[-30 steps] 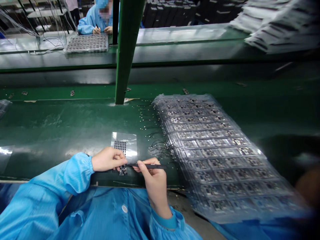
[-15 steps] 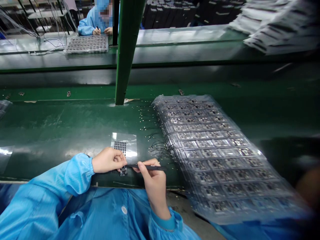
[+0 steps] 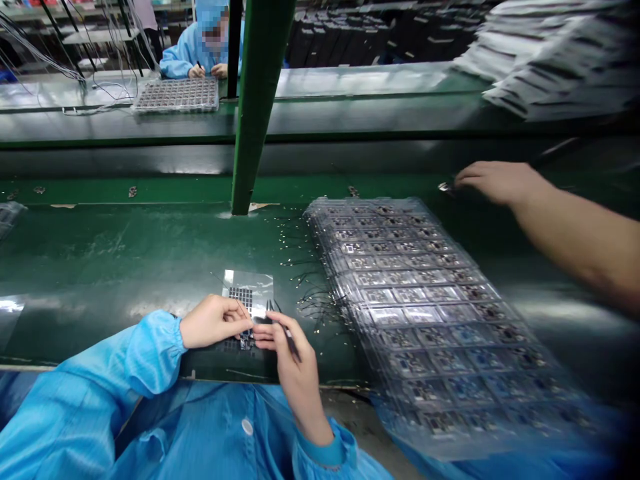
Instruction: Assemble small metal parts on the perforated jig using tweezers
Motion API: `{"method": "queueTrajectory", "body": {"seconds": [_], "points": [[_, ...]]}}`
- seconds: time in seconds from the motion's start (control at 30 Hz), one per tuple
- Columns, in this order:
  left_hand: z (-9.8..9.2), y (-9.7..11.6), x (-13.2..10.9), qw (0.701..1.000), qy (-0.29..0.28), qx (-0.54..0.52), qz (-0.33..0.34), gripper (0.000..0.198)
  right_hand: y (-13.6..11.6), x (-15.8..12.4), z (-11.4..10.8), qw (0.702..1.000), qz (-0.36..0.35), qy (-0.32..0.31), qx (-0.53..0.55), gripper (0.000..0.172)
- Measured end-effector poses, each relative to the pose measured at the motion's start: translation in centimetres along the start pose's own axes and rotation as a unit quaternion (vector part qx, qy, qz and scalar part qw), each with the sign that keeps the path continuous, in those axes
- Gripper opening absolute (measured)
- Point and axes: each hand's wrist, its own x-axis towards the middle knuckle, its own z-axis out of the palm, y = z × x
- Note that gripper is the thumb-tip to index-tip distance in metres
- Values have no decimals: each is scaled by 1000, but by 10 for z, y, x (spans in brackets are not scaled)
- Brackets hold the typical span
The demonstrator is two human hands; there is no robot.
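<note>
Our left hand (image 3: 216, 322) pinched a small circuit board (image 3: 247, 343) over the green bench (image 3: 125, 260), beside the near end of a clear sheet (image 3: 263, 283) of black squares. Our right hand (image 3: 295, 363) gripped black tweezers (image 3: 292, 344); whether its fingertips touched the board, we couldn't tell.

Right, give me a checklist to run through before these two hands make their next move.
1. Left hand on the small circuit part: ok, fingertips pinched at its upper end.
2. Dark slim tool in the right hand: ok, held among the fingers.
3. Tool tip placed on the part: cannot tell, too small and partly hidden.
4. Clear sheet close by: ok, just beyond the fingers.
5. Thin wires tucked away: not ok, they trail from the tray stack toward the right hand.
6. Another person's hand apart: ok, beyond the trays.
</note>
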Motion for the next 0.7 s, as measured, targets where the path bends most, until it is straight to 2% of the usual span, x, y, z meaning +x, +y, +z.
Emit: {"method": "queueTrajectory", "body": {"seconds": [0.13, 0.33, 0.47, 0.6, 0.7], "points": [[0, -1, -1, 999, 10, 48, 14, 16, -4, 2, 4, 999, -11, -28, -31, 18], [0, 0, -3, 992, 8, 112, 56, 20, -5, 2, 8, 999, -29, -7, -37, 14], [-1, 1, -2, 996, -4, 77, 40, 20, -6, 3, 9, 1000, -17, -4, -23, 17], [-3, 2, -2, 999, -7, 34, 7, 28, -8, 4, 7, 1000, 1, -30, 10, 20], [-3, 2, -1, 1000, -12, 25, 6, 30, -8, 4, 8, 1000, 5, -21, 10, 17]]}}
